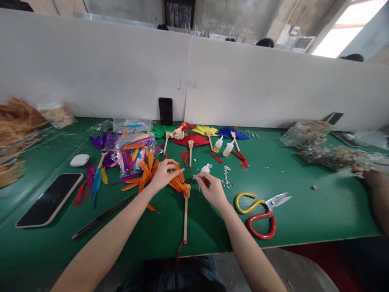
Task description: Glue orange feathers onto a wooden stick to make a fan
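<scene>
An orange feather fan [176, 182] with a wooden handle [186, 219] and a red cord at its lower end lies in front of me. My left hand [165, 175] rests over its feathers, fingers bent and the thumb a little apart from them. To the right of the feathers, my right hand [212, 190] is closed in a pinch; whatever is between its fingertips is too small to make out. Just behind that hand is a small white glue bottle [206, 168], partly hidden. Small white beads [226, 176] are scattered to its right. Loose orange feathers [146, 176] lie left of the fan.
Scissors [263, 213] lie at right, tweezers [101, 219] and a phone [50, 199] at left. Several feather fans [191, 141] and two glue bottles [227, 148] stand behind. Bagged feathers [133, 150] lie back left, bagged beads [331, 156] right, near another person's hand [375, 182]. A white partition [258, 81] closes the back.
</scene>
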A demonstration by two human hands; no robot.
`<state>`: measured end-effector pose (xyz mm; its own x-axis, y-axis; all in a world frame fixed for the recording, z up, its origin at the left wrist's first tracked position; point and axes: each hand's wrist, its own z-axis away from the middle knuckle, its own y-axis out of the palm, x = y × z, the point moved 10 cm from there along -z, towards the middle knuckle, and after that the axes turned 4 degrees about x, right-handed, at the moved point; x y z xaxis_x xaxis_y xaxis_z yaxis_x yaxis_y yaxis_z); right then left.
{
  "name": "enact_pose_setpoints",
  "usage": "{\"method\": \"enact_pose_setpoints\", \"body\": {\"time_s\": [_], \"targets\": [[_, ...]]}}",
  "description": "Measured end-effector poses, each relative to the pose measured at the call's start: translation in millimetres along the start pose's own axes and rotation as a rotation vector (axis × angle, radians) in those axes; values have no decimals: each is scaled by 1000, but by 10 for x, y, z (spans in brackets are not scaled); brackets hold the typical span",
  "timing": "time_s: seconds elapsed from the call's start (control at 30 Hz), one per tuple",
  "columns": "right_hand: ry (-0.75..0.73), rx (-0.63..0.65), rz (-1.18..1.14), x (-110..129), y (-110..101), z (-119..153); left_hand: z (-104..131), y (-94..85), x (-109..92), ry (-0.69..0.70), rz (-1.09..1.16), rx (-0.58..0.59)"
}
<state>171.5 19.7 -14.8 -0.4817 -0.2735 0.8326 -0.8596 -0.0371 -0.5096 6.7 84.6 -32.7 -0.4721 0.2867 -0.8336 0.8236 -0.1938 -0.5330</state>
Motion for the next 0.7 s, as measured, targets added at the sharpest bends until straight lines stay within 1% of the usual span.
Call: {"method": "enact_pose_setpoints", "body": {"time_s": [0.07,0.13,0.23,0.33,0.47,0.7], "targets": [[-58,-26,27,28,22,73,-11,43,52,13,2,10],[-128,-17,81,63,95,163,-20,81,100,14,4,22],[-226,80,185,109,271,293,-32,116,152,11,1,32],[-285,194,281,130,425,383,-43,135,185,16,-8,31],[-294,263,371,129,522,415,-54,153,213,33,-26,24],[-263,264,379,81,539,417,-66,172,206,68,-69,23]]}}
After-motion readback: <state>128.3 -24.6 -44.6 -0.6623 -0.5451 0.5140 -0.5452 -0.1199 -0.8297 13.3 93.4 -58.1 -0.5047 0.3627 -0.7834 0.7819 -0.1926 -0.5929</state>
